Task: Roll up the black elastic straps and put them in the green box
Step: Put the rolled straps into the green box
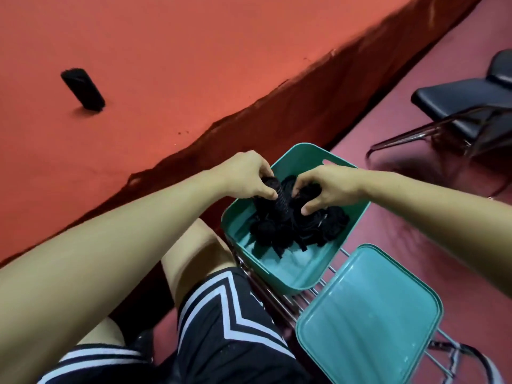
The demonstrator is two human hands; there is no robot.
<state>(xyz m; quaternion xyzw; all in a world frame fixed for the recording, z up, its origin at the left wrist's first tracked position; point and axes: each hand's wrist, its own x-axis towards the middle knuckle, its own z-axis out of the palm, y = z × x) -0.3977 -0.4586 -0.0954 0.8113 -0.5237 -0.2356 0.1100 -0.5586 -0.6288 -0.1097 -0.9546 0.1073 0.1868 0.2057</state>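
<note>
The green box (288,275) stands open on a wire rack to my right, holding a tangled pile of black elastic straps (315,225). My left hand (246,176) grips a rolled black strap (281,200) over the box's near-left side, thumb and fingers curled round it. Beside it, my right hand (327,187) reaches into the pile, its fingers curled down onto the black straps. Another rolled black strap (83,88) lies alone on the red table at the upper left.
The box's green lid (371,314) lies on the wire rack (291,297) beside the box. The red table (166,65) runs along my left, its edge close to the box. A black chair (471,106) stands on the floor at the right. My knees are below.
</note>
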